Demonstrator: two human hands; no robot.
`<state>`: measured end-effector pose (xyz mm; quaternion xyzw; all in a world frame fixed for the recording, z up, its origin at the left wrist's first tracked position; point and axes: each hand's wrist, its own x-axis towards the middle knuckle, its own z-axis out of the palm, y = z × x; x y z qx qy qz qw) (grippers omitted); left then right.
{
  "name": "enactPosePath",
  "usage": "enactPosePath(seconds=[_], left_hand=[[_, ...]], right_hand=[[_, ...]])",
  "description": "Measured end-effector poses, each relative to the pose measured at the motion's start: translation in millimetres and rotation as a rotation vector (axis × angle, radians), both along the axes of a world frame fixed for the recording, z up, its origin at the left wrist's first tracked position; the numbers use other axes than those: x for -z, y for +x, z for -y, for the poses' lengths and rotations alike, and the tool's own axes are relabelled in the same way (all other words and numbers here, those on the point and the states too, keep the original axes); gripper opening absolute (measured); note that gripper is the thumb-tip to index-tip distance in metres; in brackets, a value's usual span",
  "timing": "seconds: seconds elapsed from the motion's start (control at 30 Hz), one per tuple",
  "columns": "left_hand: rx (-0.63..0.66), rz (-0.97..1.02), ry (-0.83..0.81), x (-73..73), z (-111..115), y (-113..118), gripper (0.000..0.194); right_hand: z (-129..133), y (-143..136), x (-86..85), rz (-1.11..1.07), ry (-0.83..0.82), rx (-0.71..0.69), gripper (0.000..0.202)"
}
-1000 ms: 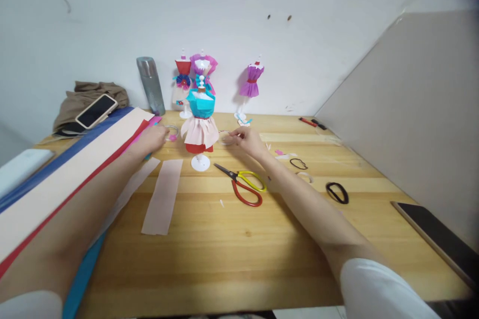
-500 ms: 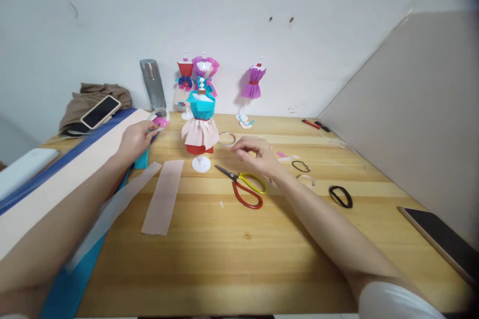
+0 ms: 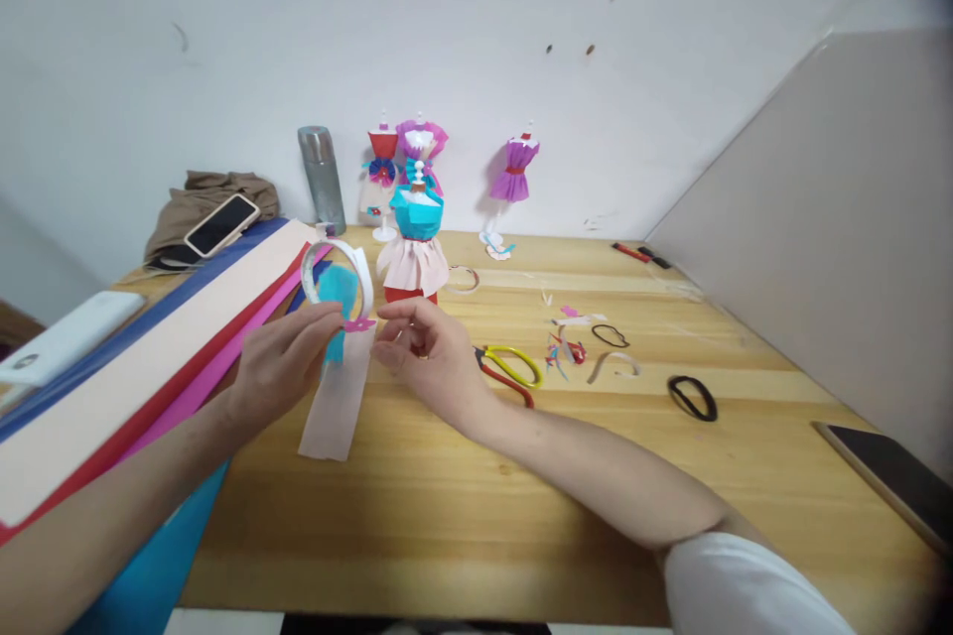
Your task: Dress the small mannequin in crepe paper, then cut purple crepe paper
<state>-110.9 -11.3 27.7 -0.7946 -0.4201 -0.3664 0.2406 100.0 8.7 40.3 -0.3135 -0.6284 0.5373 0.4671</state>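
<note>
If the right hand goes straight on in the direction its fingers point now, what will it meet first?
Most likely the small pink piece at the fingertips of the left hand, just ahead of the right hand, though depth is hard to judge here.

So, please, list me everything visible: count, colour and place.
dress stands: four, multicoloured, centre and back
ring: one, white, left fingers
cutout: one, pink, below ring
piece: one, turquoise, behind ring
short strip: one, pale pink, centre left
long strips: several, multicoloured, left
scissors: one, yellow-red handles, centre
bottle: one, grey, back left
cloth: one, brown, back left
phone: one, dark, on cloth
device: one, white, left edge
phone-like slab: one, dark, right edge
bands: two, black, right
hoop: one, pale, centre
scraps: many, multicoloured, right
pen-like items: two, red and black, back right
table: one, tan, below
wall: one, white, behind
left hand: one, bare, holding ring
right hand: one, bare, beside cutout
</note>
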Motion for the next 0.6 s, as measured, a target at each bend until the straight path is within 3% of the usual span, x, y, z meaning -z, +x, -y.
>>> enactPosePath(seconds=[0.13,0.3,0.4,0.6], left_hand=[[-0.048,-0.146,0.007,0.3,6.6,-1.5,0.024],[0.018,-0.160,0.066,0.4,9.8,2.3,0.022],[-0.046,-0.166,0.099,3.8,6.3,0.7,0.020],[-0.222,0.030,-0.097,-1.0,-2.6,-6.5,0.021]], right_hand=[[-2.4,-0.4,4.8,0.095,0.103,0.079,0.020],[4.9,2.4,5.8,0.187,0.267,0.082,0.025],[5.0,4.9,12.3,0.199,0.230,0.050,0.028],[-21.2,18.0,47.5,0.444,0.046,-0.012,0.036]])
